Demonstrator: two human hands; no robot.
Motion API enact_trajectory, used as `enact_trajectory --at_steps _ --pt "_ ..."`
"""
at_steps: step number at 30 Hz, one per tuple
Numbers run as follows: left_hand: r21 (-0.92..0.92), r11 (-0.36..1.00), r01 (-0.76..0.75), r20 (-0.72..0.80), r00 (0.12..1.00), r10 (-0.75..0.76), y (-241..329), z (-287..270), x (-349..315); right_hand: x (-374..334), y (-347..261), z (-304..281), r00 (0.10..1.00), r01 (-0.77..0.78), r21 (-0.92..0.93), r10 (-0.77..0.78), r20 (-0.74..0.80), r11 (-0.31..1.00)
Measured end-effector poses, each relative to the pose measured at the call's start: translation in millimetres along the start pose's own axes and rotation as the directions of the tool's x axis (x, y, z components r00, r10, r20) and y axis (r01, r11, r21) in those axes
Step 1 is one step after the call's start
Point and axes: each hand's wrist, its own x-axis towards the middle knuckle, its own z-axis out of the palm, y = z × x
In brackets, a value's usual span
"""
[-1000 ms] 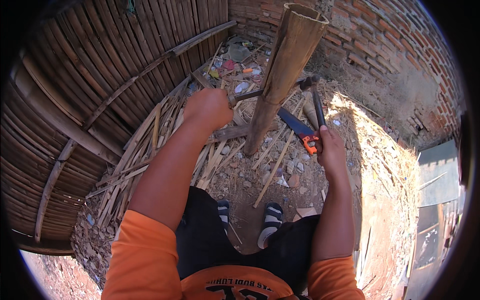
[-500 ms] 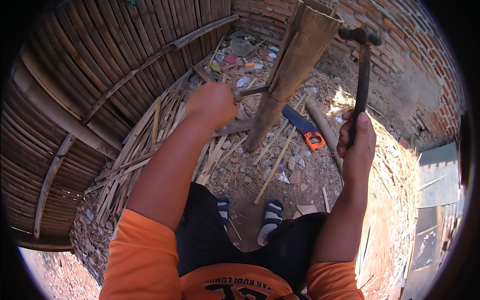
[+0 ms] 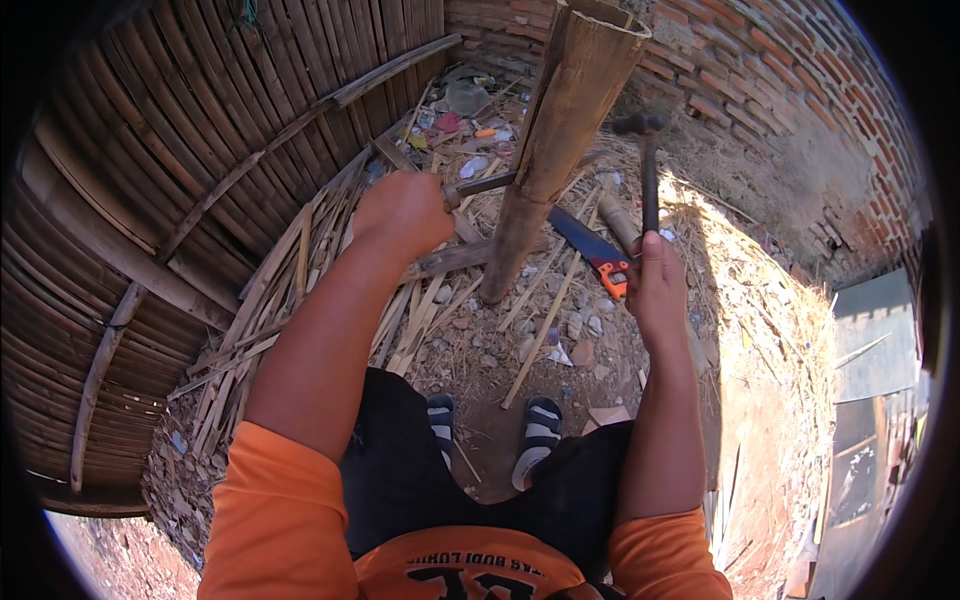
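Nearest, the right hand (image 3: 660, 290) holds a hammer (image 3: 650, 185) upright, its fingers wrapped round the lower handle and the thumb laid along it. This is the main change: half a second ago the hammer stood higher and farther right, with its head level with the bamboo's top. The head is now lower and slightly blurred, right of the bamboo and apart from it. In my judgement, no blow is landing at this instant.

The left hand (image 3: 405, 215) is a closed fist round the grip of a machete-like blade (image 3: 485, 186); its individual fingers are mostly hidden. The blade enters the left side of an upright bamboo pole (image 3: 575, 110), at the lower part of a lengthwise split, and is judged lodged there. Compared with the preceding frame, the pole's top appears farther left in view; part of this may be head movement, since the ground items shift as well. Any change in blade depth cannot be confirmed.

The pole stands on littered ground ahead of the sandals (image 3: 540, 430). To its right lies a handsaw (image 3: 585, 245) with an orange grip, partly behind the right hand. Split strips (image 3: 420, 325) lie to the left. Beyond stand a slatted bamboo wall (image 3: 130, 170) and a brick wall (image 3: 780, 100).
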Motion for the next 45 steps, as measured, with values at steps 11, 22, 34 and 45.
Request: enact_trajectory --at_steps 11,22,34,45 --pt "0.008 1.000 -0.005 -0.003 1.000 0.005 -3 2 3 7 8 3 0.975 -0.152 -0.138 0.171 0.141 0.979" --pt "0.003 1.000 -0.015 0.014 1.000 0.014 -5 1 4 14 15 0 0.968 -0.187 -0.192 0.214 0.132 0.963" --pt "0.001 1.000 -0.007 -0.002 1.000 0.007 -4 -3 2 7 7 6 0.970 -0.232 -0.083 0.237 0.062 0.969" --pt "0.002 1.000 0.002 0.002 1.000 -0.002 -9 0 2 11 17 5 0.992 -0.093 -0.231 0.110 0.063 0.969"
